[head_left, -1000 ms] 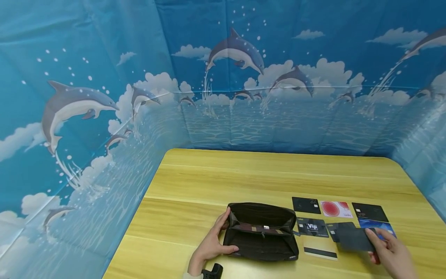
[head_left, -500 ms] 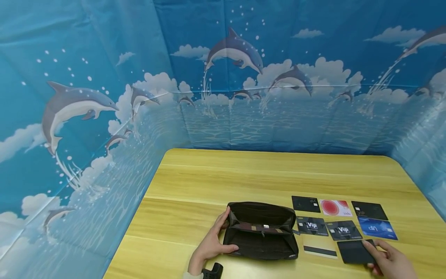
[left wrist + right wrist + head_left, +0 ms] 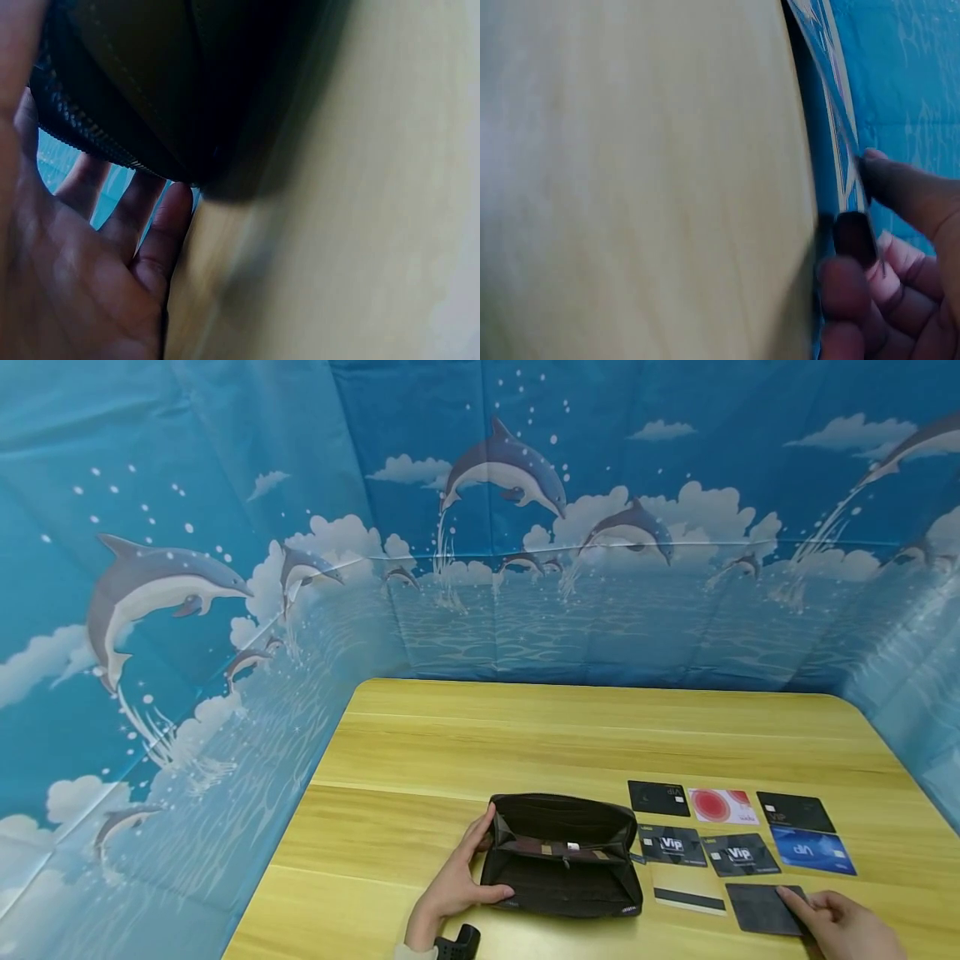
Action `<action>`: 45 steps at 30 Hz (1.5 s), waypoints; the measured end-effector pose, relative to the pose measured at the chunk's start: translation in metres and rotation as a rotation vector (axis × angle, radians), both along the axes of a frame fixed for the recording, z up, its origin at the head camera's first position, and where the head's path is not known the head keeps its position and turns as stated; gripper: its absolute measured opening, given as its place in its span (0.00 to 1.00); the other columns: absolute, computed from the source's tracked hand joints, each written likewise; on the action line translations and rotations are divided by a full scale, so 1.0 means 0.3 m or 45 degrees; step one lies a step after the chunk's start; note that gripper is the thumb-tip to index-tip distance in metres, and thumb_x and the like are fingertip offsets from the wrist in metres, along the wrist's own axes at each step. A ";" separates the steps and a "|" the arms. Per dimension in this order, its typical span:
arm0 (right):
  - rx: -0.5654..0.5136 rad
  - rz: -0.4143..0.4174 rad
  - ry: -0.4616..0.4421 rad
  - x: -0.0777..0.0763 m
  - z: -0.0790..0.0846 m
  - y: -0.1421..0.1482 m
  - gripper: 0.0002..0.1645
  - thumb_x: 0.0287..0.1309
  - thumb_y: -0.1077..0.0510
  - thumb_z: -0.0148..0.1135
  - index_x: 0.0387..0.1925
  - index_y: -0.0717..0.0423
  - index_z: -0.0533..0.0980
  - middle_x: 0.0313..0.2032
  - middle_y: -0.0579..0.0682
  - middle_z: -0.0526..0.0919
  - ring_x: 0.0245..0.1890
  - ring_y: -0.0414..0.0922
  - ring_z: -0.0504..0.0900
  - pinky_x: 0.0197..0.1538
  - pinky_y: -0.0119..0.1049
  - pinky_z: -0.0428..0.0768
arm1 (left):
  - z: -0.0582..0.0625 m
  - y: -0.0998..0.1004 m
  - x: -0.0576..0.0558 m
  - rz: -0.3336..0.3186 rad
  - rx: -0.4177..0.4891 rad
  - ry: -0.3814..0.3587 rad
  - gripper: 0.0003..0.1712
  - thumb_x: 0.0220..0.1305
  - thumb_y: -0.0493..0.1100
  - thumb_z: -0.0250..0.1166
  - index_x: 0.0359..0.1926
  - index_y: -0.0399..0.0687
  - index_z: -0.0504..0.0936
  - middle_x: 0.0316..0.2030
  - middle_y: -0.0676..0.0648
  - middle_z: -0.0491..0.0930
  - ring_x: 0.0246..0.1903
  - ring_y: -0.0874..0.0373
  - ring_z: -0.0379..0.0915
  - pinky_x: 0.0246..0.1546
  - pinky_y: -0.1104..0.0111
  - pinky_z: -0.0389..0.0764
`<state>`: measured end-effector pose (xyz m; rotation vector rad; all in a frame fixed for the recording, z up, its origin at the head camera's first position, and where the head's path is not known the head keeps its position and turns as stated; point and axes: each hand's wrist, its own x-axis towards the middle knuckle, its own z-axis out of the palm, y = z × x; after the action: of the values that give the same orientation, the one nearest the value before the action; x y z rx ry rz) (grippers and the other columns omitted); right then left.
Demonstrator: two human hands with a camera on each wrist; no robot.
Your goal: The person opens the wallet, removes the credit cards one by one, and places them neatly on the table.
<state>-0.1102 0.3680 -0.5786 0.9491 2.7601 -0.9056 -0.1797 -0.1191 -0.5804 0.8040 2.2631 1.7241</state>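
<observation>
A black zip-around wallet point(image 3: 562, 893) stands spread open on the table, its inner compartments facing up. At its left end my left hand point(image 3: 457, 881) grips it, thumb over the front edge and fingers behind. The left wrist view shows the wallet's zipper teeth point(image 3: 90, 131) close by the fingers. My right hand point(image 3: 843, 922) pinches the right end of a plain dark card point(image 3: 765, 908) between thumb and fingers. In the right wrist view the card point(image 3: 840, 105) appears almost edge-on, tilted over the table. It lies just in front of a grey Vip card point(image 3: 741, 855).
Several other cards surround that spot: a second Vip card point(image 3: 672, 845), a black card point(image 3: 658, 798), a red-and-white card point(image 3: 723, 807), another black card point(image 3: 795, 812), a blue card point(image 3: 813, 850) and a pale striped card point(image 3: 689, 889). Dolphin-print curtains point(image 3: 525, 610) enclose the wooden table point(image 3: 450, 743).
My right hand has brought the dark card toward the table's near side, off the grey Vip card it overlapped. My left hand and the wallet stay in place.
</observation>
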 end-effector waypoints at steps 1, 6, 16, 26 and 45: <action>0.022 -0.009 -0.008 -0.002 -0.001 0.000 0.33 0.61 0.34 0.55 0.15 0.55 0.67 0.14 0.47 0.65 0.18 0.46 0.66 0.27 0.37 0.58 | -0.001 0.000 0.000 0.002 0.001 0.001 0.61 0.53 0.42 0.74 0.76 0.62 0.40 0.72 0.50 0.44 0.69 0.47 0.41 0.63 0.51 0.55; 0.077 -0.025 -0.080 -0.012 0.001 0.001 0.34 0.58 0.33 0.58 0.21 0.62 0.71 0.19 0.51 0.68 0.22 0.47 0.68 0.30 0.39 0.60 | -0.006 -0.001 0.001 0.008 0.003 0.013 0.61 0.53 0.42 0.74 0.76 0.62 0.41 0.72 0.51 0.45 0.69 0.47 0.41 0.63 0.51 0.56; 0.126 0.038 -0.109 -0.010 0.035 -0.011 0.37 0.56 0.31 0.57 0.22 0.64 0.71 0.19 0.52 0.68 0.23 0.48 0.68 0.30 0.39 0.62 | 0.004 0.001 0.000 0.009 0.003 0.027 0.62 0.52 0.39 0.74 0.76 0.61 0.41 0.72 0.49 0.45 0.69 0.48 0.44 0.63 0.53 0.58; 0.127 0.039 -0.092 -0.025 0.014 -0.008 0.35 0.58 0.35 0.58 0.24 0.65 0.69 0.20 0.53 0.69 0.22 0.48 0.69 0.28 0.37 0.63 | 0.116 0.010 0.030 -0.025 0.003 -0.015 0.60 0.53 0.33 0.72 0.76 0.53 0.41 0.71 0.41 0.44 0.69 0.47 0.43 0.62 0.46 0.56; 0.125 0.062 -0.108 -0.016 0.046 -0.025 0.34 0.59 0.36 0.58 0.24 0.66 0.67 0.20 0.54 0.68 0.22 0.48 0.69 0.28 0.37 0.64 | 0.001 0.001 0.003 0.002 0.004 -0.001 0.61 0.53 0.41 0.74 0.76 0.61 0.41 0.72 0.50 0.45 0.69 0.49 0.42 0.64 0.53 0.56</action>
<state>-0.1151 0.3605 -0.5648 0.9082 2.7642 -0.7115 -0.1787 -0.1188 -0.5801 0.8021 2.2620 1.7290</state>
